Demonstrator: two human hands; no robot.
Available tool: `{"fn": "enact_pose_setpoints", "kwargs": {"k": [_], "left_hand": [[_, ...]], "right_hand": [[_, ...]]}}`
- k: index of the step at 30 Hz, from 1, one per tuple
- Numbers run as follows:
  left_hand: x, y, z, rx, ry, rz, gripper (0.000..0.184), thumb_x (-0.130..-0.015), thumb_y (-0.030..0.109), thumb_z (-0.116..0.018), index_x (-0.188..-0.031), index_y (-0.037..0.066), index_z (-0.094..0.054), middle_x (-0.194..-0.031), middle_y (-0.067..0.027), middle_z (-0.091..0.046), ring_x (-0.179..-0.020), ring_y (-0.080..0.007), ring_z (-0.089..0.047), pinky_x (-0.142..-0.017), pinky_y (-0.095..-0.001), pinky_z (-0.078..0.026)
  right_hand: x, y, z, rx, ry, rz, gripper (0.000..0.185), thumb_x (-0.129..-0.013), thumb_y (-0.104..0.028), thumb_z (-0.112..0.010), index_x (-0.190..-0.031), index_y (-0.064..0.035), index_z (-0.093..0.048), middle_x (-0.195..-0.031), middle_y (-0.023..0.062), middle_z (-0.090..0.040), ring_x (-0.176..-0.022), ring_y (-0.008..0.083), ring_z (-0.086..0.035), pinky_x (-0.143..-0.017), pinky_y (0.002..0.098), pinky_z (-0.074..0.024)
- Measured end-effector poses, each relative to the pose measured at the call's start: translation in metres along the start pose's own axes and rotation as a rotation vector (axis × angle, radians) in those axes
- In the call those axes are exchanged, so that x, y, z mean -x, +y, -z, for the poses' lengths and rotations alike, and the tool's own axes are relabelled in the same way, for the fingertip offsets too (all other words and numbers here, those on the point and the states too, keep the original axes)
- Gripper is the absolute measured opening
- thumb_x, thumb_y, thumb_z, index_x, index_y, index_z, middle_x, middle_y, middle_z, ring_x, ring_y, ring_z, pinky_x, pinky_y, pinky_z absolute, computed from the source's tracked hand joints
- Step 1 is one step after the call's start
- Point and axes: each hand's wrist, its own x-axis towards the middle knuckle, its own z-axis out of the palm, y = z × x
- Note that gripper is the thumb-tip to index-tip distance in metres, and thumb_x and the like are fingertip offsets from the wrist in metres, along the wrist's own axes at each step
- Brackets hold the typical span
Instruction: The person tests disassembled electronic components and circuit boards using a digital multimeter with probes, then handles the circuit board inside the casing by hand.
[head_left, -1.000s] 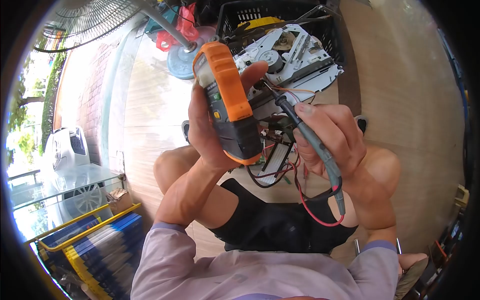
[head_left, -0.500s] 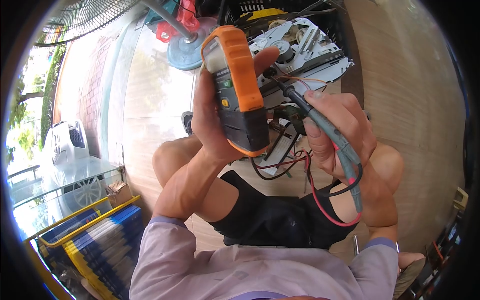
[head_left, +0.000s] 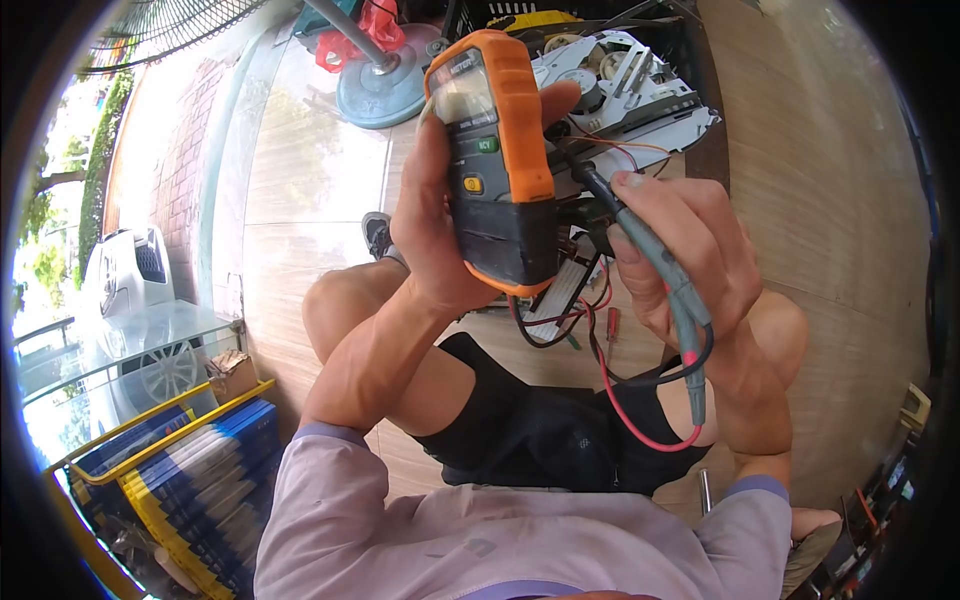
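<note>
My left hand is wrapped round an orange and black multimeter, held upright with its display, a green NCV button and a yellow button partly in view. To its right my right hand grips the grey test probes, one lying along the other. Their dark tips point up and left, near thin orange and red wires behind the meter; whether they touch anything is hidden. A red and black lead loops below my right hand. White metal disc-drive parts lie behind both hands.
A black crate stands behind the drive parts. At the upper left is a fan's round base with a red bag. A red-handled screwdriver lies on the floor. Blue cases fill a yellow rack at the lower left.
The multimeter and my left hand have moved right and slightly up, and the meter's face has turned more toward the camera. My right hand has shifted slightly right with the probes.
</note>
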Motion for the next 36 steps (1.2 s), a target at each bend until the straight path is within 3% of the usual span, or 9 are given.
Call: {"fn": "enact_pose_setpoints", "kwargs": {"k": [8,13,16,19,22,25,31,36], "left_hand": [[-0.003,-0.001,-0.010,-0.063,0.162,-0.022,0.066,-0.110,0.050,-0.024,-0.150,0.002,-0.043,-0.145,-0.0241,-0.056,-0.129,-0.0244,-0.058,-0.107,-0.0350,-0.047],[-0.006,-0.001,-0.008,-0.105,0.072,-0.058,0.065,-0.110,0.050,-0.024,-0.151,0.002,-0.041,-0.146,-0.0250,-0.053,-0.129,-0.0263,-0.058,-0.104,-0.0371,-0.050],[-0.007,0.000,0.000,0.179,-0.156,0.016,0.066,-0.109,0.051,-0.023,-0.152,0.004,-0.039,-0.150,-0.0239,-0.050,-0.128,-0.0277,-0.059,-0.104,-0.0409,-0.052],[-0.010,-0.001,0.001,0.218,-0.294,0.027,0.067,-0.108,0.052,-0.023,-0.153,0.005,-0.038,-0.152,-0.0216,-0.048,-0.127,-0.0286,-0.060,-0.106,-0.0443,-0.052],[-0.009,-0.001,0.000,0.201,-0.284,0.031,0.068,-0.108,0.054,-0.023,-0.154,0.006,-0.038,-0.152,-0.0198,-0.048,-0.125,-0.0284,-0.061,-0.104,-0.0445,-0.053],[-0.006,-0.001,-0.010,0.000,-0.091,0.006,0.067,-0.108,0.054,-0.024,-0.154,0.007,-0.038,-0.152,-0.0195,-0.048,-0.125,-0.0287,-0.061,-0.103,-0.0449,-0.054],[-0.012,0.003,0.002,0.086,-0.251,0.043,0.066,-0.108,0.053,-0.025,-0.154,0.007,-0.037,-0.151,-0.0208,-0.049,-0.124,-0.0289,-0.062,-0.101,-0.0431,-0.056],[-0.013,0.003,-0.001,0.167,-0.222,0.062,0.065,-0.109,0.052,-0.026,-0.154,0.008,-0.036,-0.150,-0.0222,-0.049,-0.123,-0.0297,-0.063,-0.099,-0.0419,-0.058]], "right_hand": [[0.001,0.004,0.000,0.013,0.006,-0.002,0.043,-0.074,-0.005,-0.079,-0.116,-0.0016,-0.071,-0.083,0.0088,-0.063,-0.065,0.0217,-0.063,-0.049,0.0327,-0.0494],[0.002,0.005,0.000,0.044,0.009,0.029,0.048,-0.070,-0.003,-0.075,-0.117,-0.0021,-0.071,-0.081,0.0070,-0.061,-0.062,0.0205,-0.061,-0.049,0.0321,-0.0483],[0.003,0.005,0.003,0.063,-0.013,0.045,0.050,-0.067,-0.001,-0.073,-0.117,-0.0024,-0.071,-0.080,0.0061,-0.060,-0.061,0.0198,-0.059,-0.048,0.0317,-0.0473],[0.004,0.003,0.005,0.061,-0.031,0.060,0.051,-0.066,0.000,-0.072,-0.117,-0.0021,-0.071,-0.080,0.0064,-0.059,-0.060,0.0197,-0.058,-0.048,0.0315,-0.0468],[0.004,0.006,0.003,0.074,-0.005,0.097,0.051,-0.066,0.000,-0.071,-0.117,-0.0011,-0.071,-0.081,0.0073,-0.060,-0.061,0.0202,-0.059,-0.049,0.0315,-0.0470],[0.005,0.006,0.001,0.094,0.016,0.103,0.049,-0.067,0.001,-0.072,-0.117,-0.0002,-0.071,-0.082,0.0081,-0.060,-0.061,0.0207,-0.059,-0.049,0.0315,-0.0472],[0.004,0.005,0.000,0.116,0.025,0.120,0.045,-0.071,0.001,-0.073,-0.115,0.0004,-0.070,-0.081,0.0084,-0.062,-0.060,0.0209,-0.059,-0.049,0.0318,-0.0473],[0.006,0.006,0.003,0.135,0.000,0.114,0.044,-0.072,0.001,-0.073,-0.116,0.0004,-0.070,-0.081,0.0084,-0.063,-0.060,0.0211,-0.059,-0.049,0.0320,-0.0471]]}}
